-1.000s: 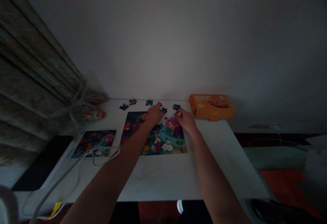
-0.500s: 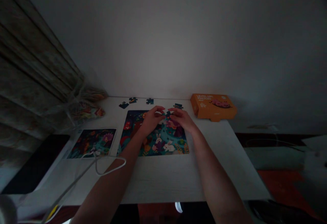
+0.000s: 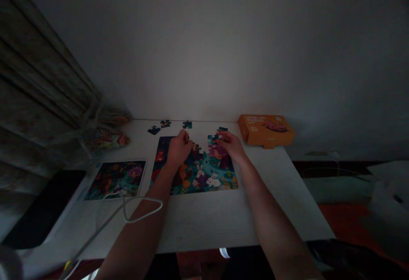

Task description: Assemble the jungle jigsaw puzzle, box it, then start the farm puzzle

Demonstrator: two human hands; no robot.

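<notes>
A partly assembled jigsaw puzzle (image 3: 204, 170) with white rabbits and teal and purple scenery lies on the table, with a stepped gap in its top edge. My left hand (image 3: 180, 147) is over its upper left part. Its fingers are curled together, and whatever they may hold is hidden. At the upper right corner, my right hand (image 3: 230, 144) has thumb and forefinger about a dark blue puzzle piece (image 3: 220, 137) at the puzzle's edge. Loose dark pieces (image 3: 154, 130) lie along the back, one (image 3: 187, 125) behind my left hand and another (image 3: 223, 129) just behind my right fingers.
An orange puzzle box (image 3: 266, 131) stands at the back right. On the left lie a picture sheet (image 3: 116, 177), a clear bag with colourful contents (image 3: 108, 137) and a black flat object (image 3: 44, 207). A white cable (image 3: 140, 218) loops across the lower left.
My left hand has drawn away leftward from my right hand, and its fingers have curled in. The gap in the puzzle's top edge now shows. My right hand stays near the upper right corner.
</notes>
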